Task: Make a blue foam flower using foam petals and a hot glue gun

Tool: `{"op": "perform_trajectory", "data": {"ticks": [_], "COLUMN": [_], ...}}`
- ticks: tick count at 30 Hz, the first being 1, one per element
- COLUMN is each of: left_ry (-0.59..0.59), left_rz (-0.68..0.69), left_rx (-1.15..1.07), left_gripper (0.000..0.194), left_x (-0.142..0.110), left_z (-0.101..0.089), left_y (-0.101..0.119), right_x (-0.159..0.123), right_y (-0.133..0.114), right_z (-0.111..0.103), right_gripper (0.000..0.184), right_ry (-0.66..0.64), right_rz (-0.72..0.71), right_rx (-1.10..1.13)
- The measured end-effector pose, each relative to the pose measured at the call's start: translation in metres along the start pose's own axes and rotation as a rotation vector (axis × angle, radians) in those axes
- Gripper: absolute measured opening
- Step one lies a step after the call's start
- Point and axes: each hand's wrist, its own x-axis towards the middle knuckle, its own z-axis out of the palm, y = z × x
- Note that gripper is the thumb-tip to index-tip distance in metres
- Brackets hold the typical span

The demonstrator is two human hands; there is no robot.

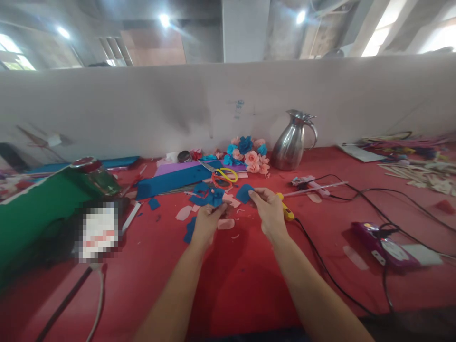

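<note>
My right hand [269, 209] pinches a rounded blue paper petal [243, 194] between thumb and fingers. To its left, my left hand [208, 219] is closed on a small, partly formed blue paper flower [215, 196], whose lower part the fingers hide. The petal and the flower are apart. Loose blue petals [190, 230] and pink petals [184, 213] lie around my left hand on the red table. Just beyond the hands rest scissors [224, 175] with yellow and orange handles. A yellow-handled corded tool [288, 212] lies beside my right hand, partly covered by it.
A bunch of pink and blue paper flowers [251, 159] and a steel jug [292, 142] stand at the back. Blue sheets [171, 180] lie behind the scraps. Black cords run from a purple power strip [384, 247] on the right. A lidded jar [96, 175] is on the left.
</note>
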Motion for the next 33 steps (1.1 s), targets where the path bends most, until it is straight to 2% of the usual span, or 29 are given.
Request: {"op": "perform_trajectory", "data": {"ticks": [3, 7, 13, 18, 25, 33], "left_ry": [0.012, 0.022, 0.043, 0.025, -0.005, 0.027], "left_rz": [-0.076, -0.095, -0.068, -0.013, -0.012, 0.037], "left_rx": [-0.022, -0.074, -0.104, -0.120, -0.124, -0.113], "left_gripper": [0.035, 0.035, 0.029, 0.029, 0.026, 0.024], "left_x": [0.000, 0.001, -0.002, -0.006, -0.007, -0.005], "left_z": [0.001, 0.004, 0.015, 0.022, 0.023, 0.024], "left_y": [-0.005, -0.009, -0.006, -0.004, -0.004, -0.005], "right_x": [-0.001, -0.003, -0.009, -0.017, -0.023, -0.028], "right_y": [0.004, 0.008, 0.006, -0.001, -0.005, 0.000], "right_z": [0.002, 0.005, 0.010, 0.017, 0.020, 0.021], "right_gripper": [0.026, 0.024, 0.018, 0.011, 0.008, 0.010], "right_ry": [-0.009, -0.001, 0.037, 0.019, 0.012, -0.024], "right_rz": [-0.015, -0.061, -0.116, -0.128, -0.189, -0.261], "right_rx": [-0.071, -0.107, -0.139, -0.154, -0.143, -0.212]}}
